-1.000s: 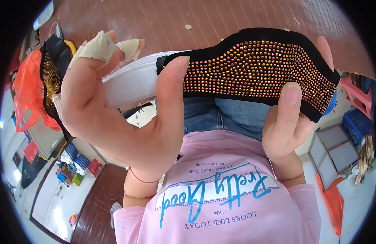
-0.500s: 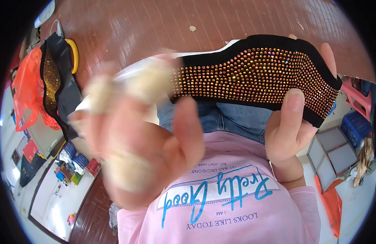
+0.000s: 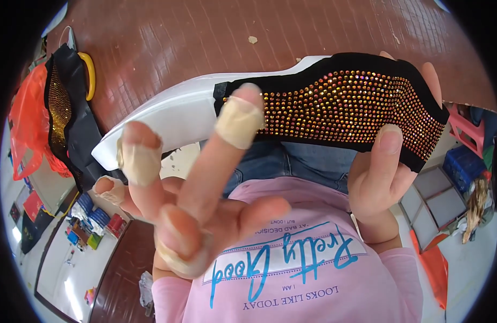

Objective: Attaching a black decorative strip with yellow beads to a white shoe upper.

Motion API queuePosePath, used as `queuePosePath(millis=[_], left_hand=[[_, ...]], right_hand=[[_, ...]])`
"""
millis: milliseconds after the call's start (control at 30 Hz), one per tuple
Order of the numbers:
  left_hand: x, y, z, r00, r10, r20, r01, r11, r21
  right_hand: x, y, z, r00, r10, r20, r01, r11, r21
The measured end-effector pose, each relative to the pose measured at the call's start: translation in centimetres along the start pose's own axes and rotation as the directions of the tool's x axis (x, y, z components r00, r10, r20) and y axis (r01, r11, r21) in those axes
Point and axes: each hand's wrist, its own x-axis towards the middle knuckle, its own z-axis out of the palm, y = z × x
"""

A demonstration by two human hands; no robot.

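Note:
My right hand (image 3: 375, 180) grips the right end of a black fabric strip (image 3: 324, 110) studded with rows of orange-gold rhinestones. Its thumb presses on the studded face, and fingertips show behind the far edge. The strip lies along a long, curved white piece (image 3: 173, 113) whose left part is bare. My left hand (image 3: 189, 199) is open, fingers spread, with beige tape around several fingertips. One taped finger overlaps the strip's left end; whether it touches cannot be made out.
A brown table (image 3: 205, 32) lies beyond, with small scraps on it. At the left are another studded black strip (image 3: 59, 107), a yellow curved handle (image 3: 89, 75) and a red plastic bag (image 3: 30, 124). A pink stool (image 3: 466, 129) and a blue crate (image 3: 463, 167) stand at the right.
My left hand, blurred before, has moved down a little and spread its fingers, uncovering the white piece and the strip's left end. My right hand keeps its grip.

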Motion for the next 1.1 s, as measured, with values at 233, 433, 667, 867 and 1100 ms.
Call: queuePosePath(millis=[233,433,667,867,1100], left_hand=[[1.3,-0.6,-1.9,0.991,-0.024,0.132,0.005,0.990,0.144],[1.3,-0.7,-2.1,0.991,-0.024,0.134,0.021,0.999,0.025],[0.8,0.3,-2.0,0.993,-0.042,0.108,0.064,0.976,-0.207],[-1.0,-0.9,0.2,0.997,-0.016,-0.072,-0.007,0.953,-0.304],[-1.5,-3.2,1.1,0.970,0.010,-0.243,-0.098,0.932,-0.349]], right_hand=[[-0.1,0.2,-0.4,1.000,-0.022,0.005,0.023,0.999,-0.038],[0.1,0.4,0.1,0.999,-0.039,-0.032,0.040,0.999,0.025],[0.0,0.0,-0.1,0.999,-0.019,-0.029,0.018,1.000,-0.011],[-0.1,0.0,0.1,0.999,-0.016,-0.046,0.014,0.999,-0.039],[0.2,0.5,-0.2,0.999,-0.041,-0.021,0.039,0.996,-0.083]])
